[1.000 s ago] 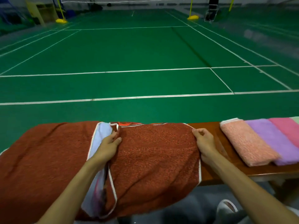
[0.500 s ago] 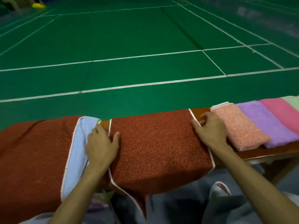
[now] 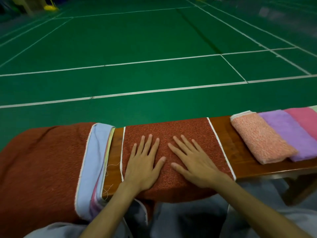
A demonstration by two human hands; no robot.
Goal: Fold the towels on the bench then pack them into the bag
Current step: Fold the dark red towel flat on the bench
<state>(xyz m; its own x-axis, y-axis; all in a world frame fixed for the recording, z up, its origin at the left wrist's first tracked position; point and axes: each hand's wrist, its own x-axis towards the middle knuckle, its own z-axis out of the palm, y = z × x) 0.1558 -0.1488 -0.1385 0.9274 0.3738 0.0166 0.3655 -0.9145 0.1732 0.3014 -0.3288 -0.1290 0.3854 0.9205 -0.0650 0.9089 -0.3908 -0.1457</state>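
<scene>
A rust-red towel [image 3: 187,133] with white edging lies across the wooden bench [image 3: 240,152], its near part hanging over the front edge. My left hand [image 3: 145,162] and my right hand [image 3: 192,160] both press flat on it, fingers straight and spread. To the left sits a pile of unfolded towels, a large rust-red towel [image 3: 39,165] on top and a light blue towel [image 3: 93,160] showing at its right edge. On the right lie folded towels: a peach towel [image 3: 260,140], a purple towel [image 3: 289,134] and a pink towel [image 3: 307,121]. No bag is in view.
The bench stands at the edge of a green badminton court [image 3: 154,48] with white lines. My grey-trousered lap [image 3: 188,219] is below the bench's front edge. A strip of bare bench wood [image 3: 113,160] shows between the pile and the spread towel.
Both hands left the towel's edges and came to its middle, now lying flat side by side. The towel is narrower and lies smooth, apart from the left pile.
</scene>
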